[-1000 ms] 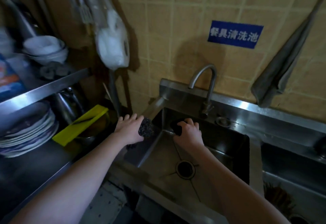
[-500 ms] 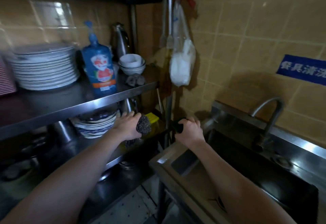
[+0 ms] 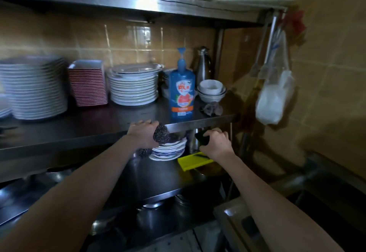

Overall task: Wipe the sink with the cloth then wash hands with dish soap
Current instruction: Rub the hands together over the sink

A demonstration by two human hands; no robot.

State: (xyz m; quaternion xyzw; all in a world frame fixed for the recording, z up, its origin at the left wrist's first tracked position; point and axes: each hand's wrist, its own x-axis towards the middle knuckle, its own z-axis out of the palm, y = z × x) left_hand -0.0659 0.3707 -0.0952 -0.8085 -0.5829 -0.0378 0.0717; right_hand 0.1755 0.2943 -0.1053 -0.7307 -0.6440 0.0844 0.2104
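Dish soap bottle, blue with a pump top, stands upright on the shelf, just above and beyond the gap between the two grips. The left grip is curled tight round a speckled wad at the shelf's front edge. Whether that wad is cloth or scouring pad cannot be told, and more of it hangs out below the grip. The right grip, slightly lower and off to the right of the bottle, is closed round a black wad that its fingers mostly hide. Only a corner of the sink shows, cut off low to the right of the right grip, with a dark basin. The bottle's label carries a red-and-white emblem and an orange band, and its writing is too blurred to read. Right of the bottle sit stacked bowls and a crumpled rag.
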